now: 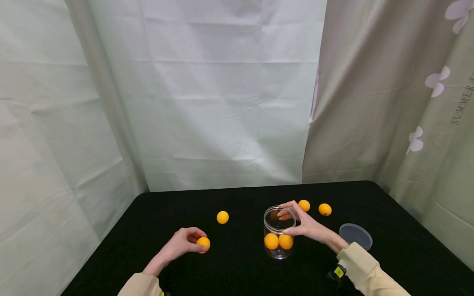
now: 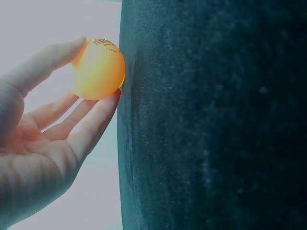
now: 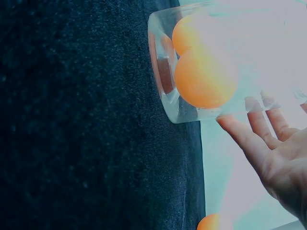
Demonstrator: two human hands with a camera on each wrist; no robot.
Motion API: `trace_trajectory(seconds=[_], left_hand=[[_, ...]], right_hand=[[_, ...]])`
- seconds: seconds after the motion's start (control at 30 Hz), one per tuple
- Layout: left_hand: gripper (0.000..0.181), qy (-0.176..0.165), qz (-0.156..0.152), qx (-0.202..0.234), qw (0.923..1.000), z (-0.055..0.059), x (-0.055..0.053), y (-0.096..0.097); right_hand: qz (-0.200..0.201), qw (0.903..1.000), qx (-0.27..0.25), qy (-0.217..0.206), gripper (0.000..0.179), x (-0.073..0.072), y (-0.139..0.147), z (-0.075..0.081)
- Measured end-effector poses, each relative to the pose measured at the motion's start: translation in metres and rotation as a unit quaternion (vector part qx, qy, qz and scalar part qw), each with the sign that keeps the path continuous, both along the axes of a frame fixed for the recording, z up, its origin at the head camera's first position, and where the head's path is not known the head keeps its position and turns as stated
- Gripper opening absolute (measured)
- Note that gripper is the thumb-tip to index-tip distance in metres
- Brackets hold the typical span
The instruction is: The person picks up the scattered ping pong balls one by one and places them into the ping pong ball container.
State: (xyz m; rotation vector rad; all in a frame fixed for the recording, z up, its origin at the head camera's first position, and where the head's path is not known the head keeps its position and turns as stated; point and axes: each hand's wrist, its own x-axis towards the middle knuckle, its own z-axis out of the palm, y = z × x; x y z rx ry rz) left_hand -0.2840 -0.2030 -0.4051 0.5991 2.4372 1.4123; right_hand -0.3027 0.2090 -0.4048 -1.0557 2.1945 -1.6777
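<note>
Between thumb and fingertips, my left hand [image 1: 180, 243] pinches an orange ping-pong ball [image 1: 203, 244]; dark print shows on this ball [image 2: 98, 72] in the left wrist view. It is at or just above the black tabletop; I cannot tell which. A clear jar [image 1: 278, 255] stands upright and uncovered to the right, with two orange balls [image 1: 271, 241] at its bottom. My right hand [image 1: 304, 227] holds the jar near its rim from the right, thumb at the near side and fingers round the far side. In the right wrist view, its fingers [image 3: 244, 136] lie along the jar wall.
One loose orange ball [image 1: 222, 217] lies beyond my left hand. Two more, a ball [image 1: 304, 205] and another ball [image 1: 325, 209], lie behind my right hand. A grey round lid [image 1: 356, 236] rests beside my right forearm. Pale curtains [image 1: 222, 102] hang behind the black table [image 1: 229, 275].
</note>
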Motion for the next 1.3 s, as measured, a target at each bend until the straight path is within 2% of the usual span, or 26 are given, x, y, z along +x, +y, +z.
trace_trajectory(seconds=[0.53, 1.3], left_hand=[[0.037, 0.008, 0.016, -0.011, 0.9998, 0.004, 0.0, 0.005], [0.037, 0.02, 0.013, 0.0, 0.9997, 0.01, 0.0, 0.015]], right_hand=[[0.003, 1.0, -0.004, 0.003, 0.055, 0.002, -0.001, 0.002], [0.004, 1.0, -0.008, 0.001, 0.056, 0.001, -0.001, 0.001]])
